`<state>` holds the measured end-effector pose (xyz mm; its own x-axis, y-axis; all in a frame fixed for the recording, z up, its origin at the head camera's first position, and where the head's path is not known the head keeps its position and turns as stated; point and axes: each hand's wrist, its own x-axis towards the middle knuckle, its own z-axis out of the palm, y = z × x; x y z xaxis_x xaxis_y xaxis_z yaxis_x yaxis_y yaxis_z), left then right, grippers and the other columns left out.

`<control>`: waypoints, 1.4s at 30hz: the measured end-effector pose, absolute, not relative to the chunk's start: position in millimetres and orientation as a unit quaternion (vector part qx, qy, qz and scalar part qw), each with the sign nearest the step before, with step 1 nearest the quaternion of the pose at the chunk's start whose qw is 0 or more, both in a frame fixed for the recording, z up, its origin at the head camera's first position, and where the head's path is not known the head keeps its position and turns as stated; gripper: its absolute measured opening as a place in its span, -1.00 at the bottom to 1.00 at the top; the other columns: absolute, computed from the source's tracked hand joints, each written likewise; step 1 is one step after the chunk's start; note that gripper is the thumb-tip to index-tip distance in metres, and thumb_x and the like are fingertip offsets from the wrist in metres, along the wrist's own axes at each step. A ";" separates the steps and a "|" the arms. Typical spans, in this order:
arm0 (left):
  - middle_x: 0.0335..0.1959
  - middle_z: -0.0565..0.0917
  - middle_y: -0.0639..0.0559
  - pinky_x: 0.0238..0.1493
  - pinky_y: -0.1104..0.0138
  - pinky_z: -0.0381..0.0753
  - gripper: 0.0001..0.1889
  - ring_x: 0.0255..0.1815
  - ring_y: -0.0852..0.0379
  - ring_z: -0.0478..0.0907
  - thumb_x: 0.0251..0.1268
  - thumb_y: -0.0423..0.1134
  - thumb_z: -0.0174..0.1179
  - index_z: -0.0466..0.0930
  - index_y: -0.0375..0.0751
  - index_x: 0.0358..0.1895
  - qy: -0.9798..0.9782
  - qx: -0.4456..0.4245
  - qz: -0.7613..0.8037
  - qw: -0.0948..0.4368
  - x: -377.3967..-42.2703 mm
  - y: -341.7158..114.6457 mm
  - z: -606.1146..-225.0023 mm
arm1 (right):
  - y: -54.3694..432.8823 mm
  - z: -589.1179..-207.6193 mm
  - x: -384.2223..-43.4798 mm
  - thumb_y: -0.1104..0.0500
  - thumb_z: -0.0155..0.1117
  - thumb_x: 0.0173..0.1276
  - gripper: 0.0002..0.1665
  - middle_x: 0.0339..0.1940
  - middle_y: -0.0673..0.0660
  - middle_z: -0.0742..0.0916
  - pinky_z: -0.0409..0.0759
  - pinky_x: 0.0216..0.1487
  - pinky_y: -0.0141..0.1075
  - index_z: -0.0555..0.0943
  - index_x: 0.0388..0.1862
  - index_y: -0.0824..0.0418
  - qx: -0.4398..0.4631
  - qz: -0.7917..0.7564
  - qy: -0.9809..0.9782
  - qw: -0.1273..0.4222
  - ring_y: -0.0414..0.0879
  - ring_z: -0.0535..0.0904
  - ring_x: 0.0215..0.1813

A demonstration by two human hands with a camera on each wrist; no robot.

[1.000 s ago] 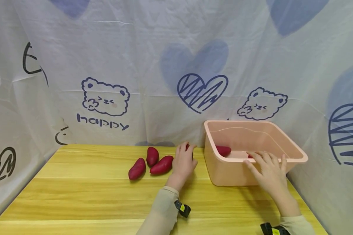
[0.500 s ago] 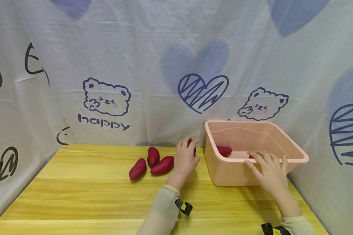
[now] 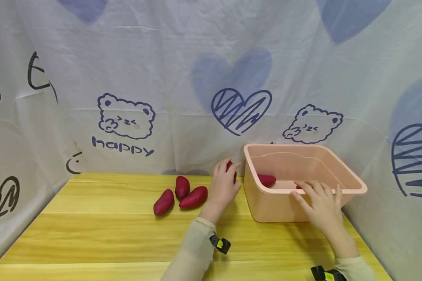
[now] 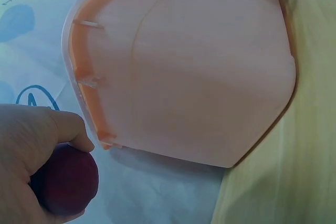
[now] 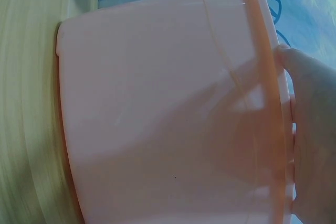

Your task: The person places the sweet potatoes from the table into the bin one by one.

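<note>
My left hand [image 3: 222, 186] holds a dark red sweet potato [image 4: 71, 179] above the table, close to the left side of a pink plastic box [image 3: 276, 207]. Fingers and thumb wrap it, and in the left wrist view its rounded end pokes out. Over the box's near rim lies my right hand [image 3: 320, 205], fingers spread and gently bent inward, thumb at the rim. Inside the box is one sweet potato [image 3: 266, 180] by the left wall; a bit of red [image 3: 298, 187] shows under the right fingertips. To the left hand's left lie three more sweet potatoes [image 3: 193, 198].
The box stands at the right of the wooden table [image 3: 102, 234], near its back edge. A pale printed cloth [image 3: 183, 86] hangs behind the table and along both sides. Both wrists wear black straps [image 3: 220, 244].
My left hand has risen slightly and moved a little right toward the box with the sweet potato. My right hand has stayed at the rim.
</note>
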<state>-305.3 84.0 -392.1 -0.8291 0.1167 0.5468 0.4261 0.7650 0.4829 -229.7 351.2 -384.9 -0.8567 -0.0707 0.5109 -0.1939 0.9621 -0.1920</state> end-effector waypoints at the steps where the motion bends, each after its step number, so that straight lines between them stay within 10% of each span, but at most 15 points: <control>1: 0.37 0.41 -0.08 0.20 0.06 0.57 -0.50 0.38 -0.13 0.33 0.13 -0.31 0.29 0.55 0.02 0.21 -0.904 -0.153 -0.308 0.253 -305.8 84.1 -391.0 | 351.0 -384.7 -229.8 -0.26 -0.01 0.46 -0.41 0.26 0.27 0.52 -0.45 0.45 0.35 0.52 0.26 0.07 0.069 0.119 -0.956 0.258 0.36 0.26 0.31; 42: 0.35 0.43 -0.12 0.34 0.12 0.45 -0.55 0.38 -0.16 0.33 0.20 -0.26 0.24 0.54 0.03 0.20 -0.891 -0.273 -0.189 0.310 -317.9 124.6 -325.9 | 352.2 -386.0 -230.0 -0.27 -0.01 0.45 -0.40 0.26 0.28 0.51 -0.42 0.44 0.37 0.52 0.25 0.06 0.066 0.116 -0.956 0.260 0.36 0.26 0.32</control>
<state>-317.9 124.6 -325.9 -0.6586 0.3690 0.6558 0.6032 0.7799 0.1670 -230.0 352.2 -386.0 -0.8555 -0.0664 0.5135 -0.1876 0.9641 -0.1878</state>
